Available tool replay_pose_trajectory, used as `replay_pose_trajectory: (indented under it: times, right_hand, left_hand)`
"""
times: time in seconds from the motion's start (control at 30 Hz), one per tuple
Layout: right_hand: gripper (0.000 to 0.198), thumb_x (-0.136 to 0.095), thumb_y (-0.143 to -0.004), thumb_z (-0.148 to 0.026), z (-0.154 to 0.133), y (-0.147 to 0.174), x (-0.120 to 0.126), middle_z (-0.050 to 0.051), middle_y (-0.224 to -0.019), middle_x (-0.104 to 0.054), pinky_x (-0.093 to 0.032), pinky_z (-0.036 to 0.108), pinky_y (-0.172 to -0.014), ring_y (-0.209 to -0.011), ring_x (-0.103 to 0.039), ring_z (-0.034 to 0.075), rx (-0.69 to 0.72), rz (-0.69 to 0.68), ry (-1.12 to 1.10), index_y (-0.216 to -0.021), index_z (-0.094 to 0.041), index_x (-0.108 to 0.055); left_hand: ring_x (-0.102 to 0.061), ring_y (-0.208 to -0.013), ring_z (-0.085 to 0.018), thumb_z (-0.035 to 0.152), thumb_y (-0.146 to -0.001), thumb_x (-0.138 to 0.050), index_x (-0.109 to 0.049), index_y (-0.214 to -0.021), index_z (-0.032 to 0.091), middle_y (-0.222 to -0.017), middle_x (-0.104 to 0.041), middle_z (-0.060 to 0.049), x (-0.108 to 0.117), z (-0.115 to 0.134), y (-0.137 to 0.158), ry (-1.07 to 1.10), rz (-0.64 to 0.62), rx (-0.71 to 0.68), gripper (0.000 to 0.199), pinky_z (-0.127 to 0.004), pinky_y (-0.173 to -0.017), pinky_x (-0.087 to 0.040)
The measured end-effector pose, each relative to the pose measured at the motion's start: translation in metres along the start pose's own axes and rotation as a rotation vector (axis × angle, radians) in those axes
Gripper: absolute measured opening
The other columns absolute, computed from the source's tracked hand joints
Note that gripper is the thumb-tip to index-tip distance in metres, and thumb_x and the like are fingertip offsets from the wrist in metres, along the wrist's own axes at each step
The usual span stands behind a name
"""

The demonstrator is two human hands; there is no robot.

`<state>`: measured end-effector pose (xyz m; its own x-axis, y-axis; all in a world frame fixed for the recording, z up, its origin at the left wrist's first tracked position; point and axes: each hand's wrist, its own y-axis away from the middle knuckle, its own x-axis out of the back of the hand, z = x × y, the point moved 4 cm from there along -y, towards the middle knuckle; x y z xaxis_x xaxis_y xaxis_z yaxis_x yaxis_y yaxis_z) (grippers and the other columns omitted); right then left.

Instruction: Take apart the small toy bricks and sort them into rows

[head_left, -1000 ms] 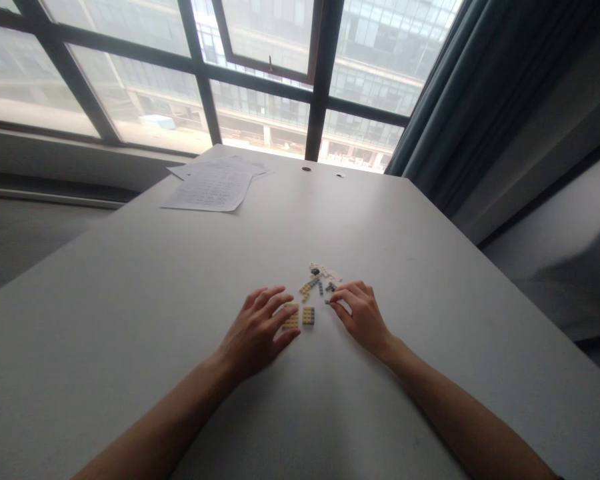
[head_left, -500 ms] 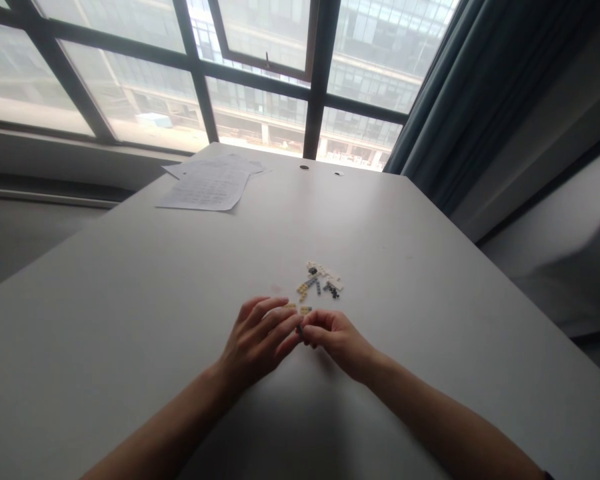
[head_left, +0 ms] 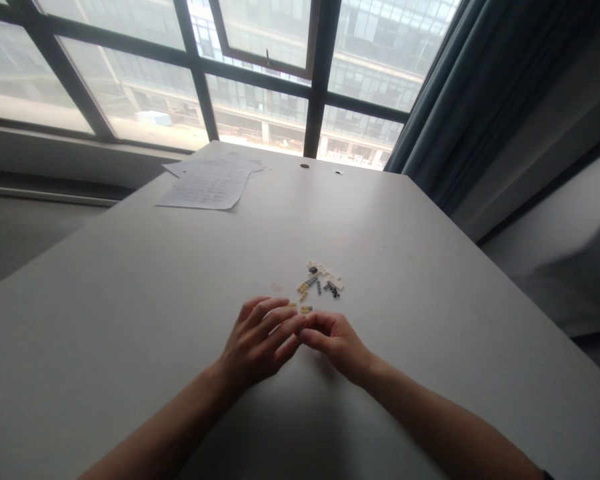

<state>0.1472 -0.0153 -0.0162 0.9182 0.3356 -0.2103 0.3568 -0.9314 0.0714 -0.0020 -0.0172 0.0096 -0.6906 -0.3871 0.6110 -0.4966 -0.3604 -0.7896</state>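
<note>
Low over the near middle of the table, my left hand (head_left: 263,337) and my right hand (head_left: 335,338) meet at the fingertips. Between them is a small dark grey building brick (head_left: 301,329), mostly covered by the fingers. My right thumb and forefinger pinch it from the right. The left thumb and forefinger close on it from the other side, while the other left fingers reach forward. Just beyond the fingertips lie a yellow and grey brick piece (head_left: 307,309) and a yellow brick (head_left: 293,305), the latter partly hidden by my left hand.
A small pile holds white bricks (head_left: 334,280), yellow bricks (head_left: 303,290), grey bricks (head_left: 319,287) and black bricks (head_left: 335,292). Printed papers (head_left: 205,183) lie at the far left of the white table (head_left: 420,287). Windows and a dark curtain (head_left: 445,120) stand beyond.
My fingertips have drawn slightly closer together, covering more of the dark grey brick. My right hand has shifted a little to the left. The loose bricks stay in place.
</note>
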Motion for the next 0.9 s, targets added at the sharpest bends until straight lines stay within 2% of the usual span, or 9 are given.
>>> replay_pose_trajectory:
  times: [0.37, 0.47, 0.6, 0.73, 0.9]
  right_hand:
    - [0.016, -0.069, -0.078, -0.031, 0.005, 0.001, 0.004, -0.002, -0.069, -0.055, -0.039, 0.025, -0.062, -0.063, -0.047, 0.011, 0.096, 0.083, 0.235, -0.077, -0.017, -0.06]
    - [0.012, -0.066, -0.08, -0.028, -0.007, -0.002, 0.015, -0.001, -0.075, -0.058, -0.041, 0.025, -0.062, -0.065, -0.05, 0.012, 0.211, 0.11, 0.444, -0.078, -0.018, -0.061]
    - [0.003, -0.062, -0.083, -0.023, -0.022, -0.01, 0.046, 0.003, -0.087, -0.061, -0.044, 0.029, -0.071, -0.075, -0.055, 0.015, 0.367, 0.199, 0.874, -0.083, -0.02, -0.062]
    - [0.005, -0.058, -0.085, -0.018, -0.02, -0.015, 0.071, 0.005, -0.091, -0.063, -0.043, 0.035, -0.083, -0.09, -0.055, 0.021, 0.364, 0.272, 1.164, -0.084, -0.02, -0.063]
    - [0.007, -0.058, -0.087, -0.019, -0.013, -0.015, 0.069, 0.007, -0.096, -0.064, -0.041, 0.038, -0.088, -0.095, -0.053, 0.023, 0.356, 0.231, 1.345, -0.088, -0.02, -0.065]
  left_hand:
    - [-0.06, -0.103, -0.023, 0.019, -0.076, -0.071, -0.062, -0.106, 0.021, -0.098, -0.07, -0.004, -0.002, -0.001, 0.002, 0.011, -0.02, -0.002, 0.031, -0.041, -0.094, -0.043]
    - [-0.06, -0.103, -0.022, 0.02, -0.077, -0.071, -0.062, -0.104, 0.022, -0.097, -0.071, -0.004, -0.001, -0.004, 0.002, -0.01, -0.008, 0.033, 0.028, -0.041, -0.094, -0.042]
    - [-0.061, -0.099, -0.022, 0.02, -0.078, -0.069, -0.063, -0.099, 0.022, -0.092, -0.071, -0.003, -0.001, -0.014, 0.003, -0.057, 0.02, 0.12, 0.022, -0.039, -0.091, -0.042]
    - [-0.062, -0.095, -0.021, 0.021, -0.08, -0.066, -0.064, -0.096, 0.022, -0.088, -0.07, -0.002, -0.002, -0.024, 0.006, -0.087, 0.037, 0.203, 0.015, -0.038, -0.087, -0.043]
    - [-0.06, -0.098, -0.022, 0.022, -0.082, -0.064, -0.065, -0.095, 0.022, -0.09, -0.07, -0.003, -0.006, -0.028, 0.008, -0.075, -0.008, 0.231, 0.013, -0.038, -0.088, -0.041]
